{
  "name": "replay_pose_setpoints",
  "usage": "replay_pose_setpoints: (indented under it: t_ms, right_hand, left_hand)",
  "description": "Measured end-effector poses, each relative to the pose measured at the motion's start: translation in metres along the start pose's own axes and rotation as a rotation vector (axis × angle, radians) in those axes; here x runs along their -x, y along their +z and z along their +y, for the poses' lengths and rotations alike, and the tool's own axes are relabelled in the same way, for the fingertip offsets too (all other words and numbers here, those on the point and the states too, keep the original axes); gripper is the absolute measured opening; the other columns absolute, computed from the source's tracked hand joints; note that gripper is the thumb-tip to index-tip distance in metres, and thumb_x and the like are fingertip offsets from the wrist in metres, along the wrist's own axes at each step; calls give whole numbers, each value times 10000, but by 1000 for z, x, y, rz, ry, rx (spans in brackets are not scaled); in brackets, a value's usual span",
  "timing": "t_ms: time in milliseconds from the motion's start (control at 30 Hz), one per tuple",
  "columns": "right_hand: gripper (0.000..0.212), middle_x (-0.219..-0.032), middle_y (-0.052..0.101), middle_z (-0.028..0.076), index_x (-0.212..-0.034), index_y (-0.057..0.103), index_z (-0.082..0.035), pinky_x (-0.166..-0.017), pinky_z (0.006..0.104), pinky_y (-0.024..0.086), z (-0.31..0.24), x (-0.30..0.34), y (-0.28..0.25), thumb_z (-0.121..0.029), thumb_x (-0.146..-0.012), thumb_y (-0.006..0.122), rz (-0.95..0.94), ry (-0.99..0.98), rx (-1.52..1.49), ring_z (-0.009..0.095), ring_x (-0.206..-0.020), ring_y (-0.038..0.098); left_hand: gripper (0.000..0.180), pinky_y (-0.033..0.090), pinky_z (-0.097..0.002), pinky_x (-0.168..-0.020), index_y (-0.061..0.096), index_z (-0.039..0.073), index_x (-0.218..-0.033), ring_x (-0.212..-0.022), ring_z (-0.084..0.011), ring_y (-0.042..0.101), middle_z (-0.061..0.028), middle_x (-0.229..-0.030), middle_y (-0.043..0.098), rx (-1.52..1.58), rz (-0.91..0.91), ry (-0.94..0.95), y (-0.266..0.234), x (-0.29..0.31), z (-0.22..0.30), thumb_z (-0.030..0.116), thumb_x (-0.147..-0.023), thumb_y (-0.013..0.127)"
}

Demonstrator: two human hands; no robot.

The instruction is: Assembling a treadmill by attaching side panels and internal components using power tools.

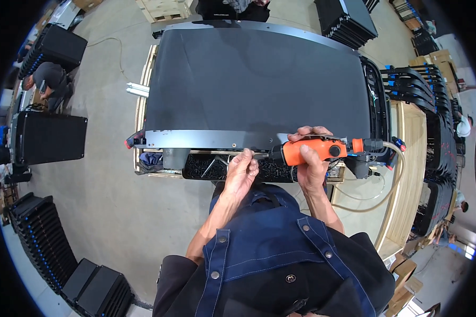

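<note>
At far left, stacked black panels stand on the concrete floor. A co-worker bends there beside a bench. On the near side of the work, from the left, are a blue cloth, a grey cup and a black bin of small dark fasteners.

The deck lies flat above them: broad, matte dark grey, lightly smudged, with a silver rail along its near edge. Small dark marks at the rail's left end are too small to tell as writing. Beyond the far edge, small white print on a dark garment is unreadable.

The left hand is in front of the rail, thumb and fingertips pinched on the front end of the bit; whether a fastener is also held cannot be told. The driver is level over the near right part of the deck, bit pointing left. Its body is bright orange with a black nose and a round black spot toward the rear. The right hand is wrapped around the body in a firm grasp.

A pale hose curves from the driver's rear. At far right are a wooden crate and racked black frames.
</note>
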State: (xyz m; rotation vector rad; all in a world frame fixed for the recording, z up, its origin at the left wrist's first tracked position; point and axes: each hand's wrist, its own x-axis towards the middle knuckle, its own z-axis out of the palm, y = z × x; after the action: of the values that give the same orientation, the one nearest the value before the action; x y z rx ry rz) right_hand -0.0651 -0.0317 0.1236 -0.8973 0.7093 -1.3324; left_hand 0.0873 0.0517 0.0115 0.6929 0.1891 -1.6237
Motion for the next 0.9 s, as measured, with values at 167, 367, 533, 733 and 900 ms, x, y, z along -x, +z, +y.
replay_pose_setpoints:
  t_ms: [167,367,533,733,900]
  right_hand:
    - [512,-1174,613,185,-1248,463,-69,-982,485,526,17,4,44,34,-827,737,-174,-167,118,285,-1051,665]
    - [473,-1161,633,184,-1199,500,-49,-917,421,581,42,5,77,52,-816,759,-245,-206,444,264,-1017,687]
    - [397,-1108,670,129,-1116,595,-38,-872,355,583,54,-13,100,90,-761,717,-462,-198,691,211,-976,691]
    - [404,-1013,672,143,-1090,548,-44,-868,411,592,63,-23,108,117,-770,735,-592,-186,739,254,-958,696]
    - [379,-1050,702,126,-1081,574,-56,-868,348,572,72,-20,105,95,-765,720,-475,-136,726,202,-980,694]
  left_hand:
    - [326,417,-205,-599,627,77,-1122,-672,-90,463,25,-795,507,399,-35,-192,-4,-2,27,371,-984,646]
    - [404,351,-209,-551,586,70,-1182,-634,-63,384,53,-748,410,493,-91,-318,-16,-13,40,428,-998,607]
    - [432,366,-224,-551,596,27,-1195,-625,-72,414,43,-726,433,269,-207,-305,-40,-8,44,429,-1075,494]
    - [354,457,-266,-632,586,-42,-1277,-721,-112,539,-27,-862,578,-150,-45,-169,-72,32,62,225,-1084,456]
    - [310,477,-259,-677,568,-32,-1273,-765,-103,557,-55,-948,618,-256,-88,-151,-70,51,79,201,-1084,487]
